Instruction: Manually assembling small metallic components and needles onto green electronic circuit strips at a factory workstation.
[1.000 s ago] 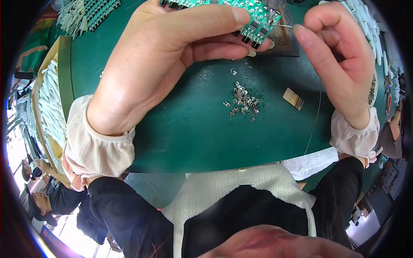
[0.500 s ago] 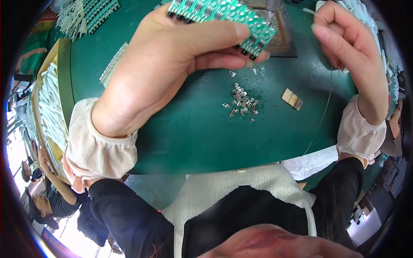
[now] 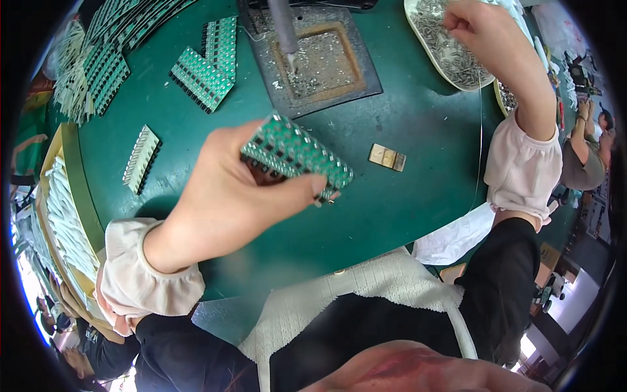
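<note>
My left hand point(image 3: 228, 189) grips a green circuit board panel point(image 3: 300, 153) with rows of solder points and black parts along its edge. The thumb lies near its right end, and the panel is tilted above the table. At the upper right, my right hand point(image 3: 486, 29) is closed, fingers curled together over a pale tray point(image 3: 450, 65) full of small metal pieces. What its fingertips hold, if anything, cannot be made out. Beyond the panel, a grey rod with a thin tip, like a soldering iron point(image 3: 284, 29), points down at a dark square plate point(image 3: 366, 81).
Two more green panels point(image 3: 212, 75) lie far left of the plate, and a pale strip with black parts point(image 3: 140, 160) nearer. A box of white pieces point(image 3: 81, 189) stands left. A small tan block point(image 3: 387, 157) lies right of the panel. A thin wire point(image 3: 482, 130) runs down the right side.
My left hand has brought the panel nearer and left; it now covers where the loose metal bits lay. My right hand has moved over the tray and its fingers have curled tighter. The view has shifted.
</note>
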A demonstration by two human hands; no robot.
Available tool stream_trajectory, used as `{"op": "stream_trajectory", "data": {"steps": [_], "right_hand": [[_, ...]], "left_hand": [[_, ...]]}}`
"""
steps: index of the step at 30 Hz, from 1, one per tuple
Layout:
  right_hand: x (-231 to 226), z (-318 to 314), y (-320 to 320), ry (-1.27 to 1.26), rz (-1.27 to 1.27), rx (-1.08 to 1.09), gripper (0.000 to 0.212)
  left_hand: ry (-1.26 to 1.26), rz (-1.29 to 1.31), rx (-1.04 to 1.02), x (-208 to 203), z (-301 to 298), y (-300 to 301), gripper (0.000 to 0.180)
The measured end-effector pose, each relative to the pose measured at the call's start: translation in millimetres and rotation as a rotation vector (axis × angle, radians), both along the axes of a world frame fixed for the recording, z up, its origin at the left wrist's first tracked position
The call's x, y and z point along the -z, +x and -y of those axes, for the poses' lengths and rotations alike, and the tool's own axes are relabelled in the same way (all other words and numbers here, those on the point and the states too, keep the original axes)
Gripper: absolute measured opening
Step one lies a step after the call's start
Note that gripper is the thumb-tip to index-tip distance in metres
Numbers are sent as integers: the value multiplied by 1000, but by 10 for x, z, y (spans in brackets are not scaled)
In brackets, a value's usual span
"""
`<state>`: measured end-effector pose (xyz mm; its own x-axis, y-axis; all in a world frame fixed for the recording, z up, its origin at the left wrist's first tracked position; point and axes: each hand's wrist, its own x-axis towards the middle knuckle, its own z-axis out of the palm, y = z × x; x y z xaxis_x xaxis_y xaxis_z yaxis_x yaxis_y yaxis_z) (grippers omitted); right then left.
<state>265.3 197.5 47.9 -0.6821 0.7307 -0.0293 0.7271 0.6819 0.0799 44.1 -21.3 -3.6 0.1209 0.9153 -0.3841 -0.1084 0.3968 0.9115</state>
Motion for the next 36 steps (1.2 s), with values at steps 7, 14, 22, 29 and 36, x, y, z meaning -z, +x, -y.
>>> {"op": "stream_trajectory", "data": {"steps": [7,14,22,29,36], "right_hand": [[86,-83,95,-47,82,-151,11],[25,-7,22,15,80,15,10],[56,-36,59,-106,94,-143,9],[-4,10,-21,-112,152,-35,8],[43,-76,114,-186,-47,-73,9]], "left_hand": [[17,-330,275,-122,15,30,13],[350,-430,321,21,64,24,13],[492,-413,283,-29,67,72,10],[884,-515,286,52,-16,28,24],[886,-505,198,79,4,20,30]]}}
